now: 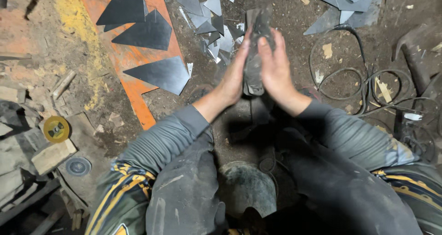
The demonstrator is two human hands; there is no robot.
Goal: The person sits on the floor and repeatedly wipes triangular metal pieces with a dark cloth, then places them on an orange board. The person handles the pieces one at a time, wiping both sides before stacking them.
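A dark, worn piece of cloth or glove [258,41] is pressed between my two palms above the dirt floor. My left hand [235,71] lies flat against its left side and my right hand [275,69] against its right side, fingers pointing away from me. Both forearms wear grey sleeves. Below my hands, between my knees, sits a dark rounded metal object [246,186]. What the dark piece is exactly I cannot tell.
Several cut grey metal triangles [159,73] lie on an orange sheet [138,96] at the left, with smaller offcuts [212,18] ahead. Black cables [350,73] coil on the right. A yellow grinding disc [56,129] and a grey disc [77,166] rest on wood blocks at left.
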